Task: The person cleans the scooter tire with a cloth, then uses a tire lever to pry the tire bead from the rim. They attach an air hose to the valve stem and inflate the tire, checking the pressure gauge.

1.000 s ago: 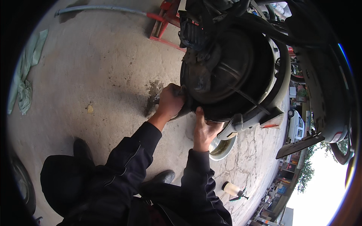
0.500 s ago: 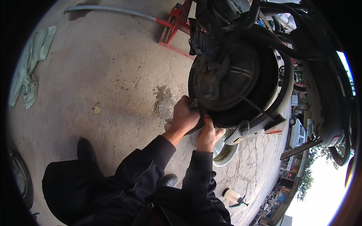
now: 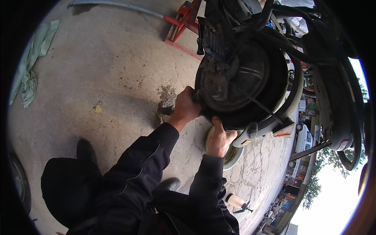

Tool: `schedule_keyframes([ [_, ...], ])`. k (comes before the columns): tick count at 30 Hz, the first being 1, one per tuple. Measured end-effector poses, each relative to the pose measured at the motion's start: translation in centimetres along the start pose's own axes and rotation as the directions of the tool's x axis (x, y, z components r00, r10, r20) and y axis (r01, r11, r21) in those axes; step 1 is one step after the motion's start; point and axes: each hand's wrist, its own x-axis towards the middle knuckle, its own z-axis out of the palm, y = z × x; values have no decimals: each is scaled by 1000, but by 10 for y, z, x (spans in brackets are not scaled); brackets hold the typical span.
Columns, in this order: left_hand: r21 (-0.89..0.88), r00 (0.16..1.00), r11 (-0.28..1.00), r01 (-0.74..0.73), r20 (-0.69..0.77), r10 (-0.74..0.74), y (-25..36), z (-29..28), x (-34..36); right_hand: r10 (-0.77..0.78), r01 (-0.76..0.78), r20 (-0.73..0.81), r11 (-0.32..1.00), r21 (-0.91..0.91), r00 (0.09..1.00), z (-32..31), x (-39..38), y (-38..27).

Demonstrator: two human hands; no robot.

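Note:
A dark wheel (image 3: 254,58) sits under the raised scooter or motorbike (image 3: 274,33), with a black tyre (image 3: 235,119) around its rim. My left hand (image 3: 186,105) is closed around the tyre at its left lower edge, fingers hidden behind it. Lower and to the right, my right hand (image 3: 220,140) grips the same tyre from below, thumb pressed on its near face. A worn metal hub part (image 3: 219,88) shows just above my hands. Where my fingers touch the tyre's back cannot be seen.
Under the wheel stands a pale basin (image 3: 233,156), partly hidden by my right hand. A red stand (image 3: 182,23) with a long grey handle (image 3: 117,4) is behind. A pump bottle (image 3: 237,201) lies at lower right; green cloth (image 3: 39,47) at far left.
My left hand has slid up and left along the tyre's edge. The right hand stays gripping low on the tyre, a little further from the left hand. More of the basin is now hidden.

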Motion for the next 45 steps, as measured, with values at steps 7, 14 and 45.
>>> schedule_keyframes([
  [7,-49,978,998,37,206,-26,-12,-15,-2,74,-78,-32,985,-155,997,-8,-3,-7],
  [14,-183,939,958,221,306,-158,14,-21,-33,-202,204,39,978,-47,979,1,-3,6],
  [45,-36,989,997,73,134,-67,-8,-15,6,-385,380,5,909,-170,923,4,-7,3],
])
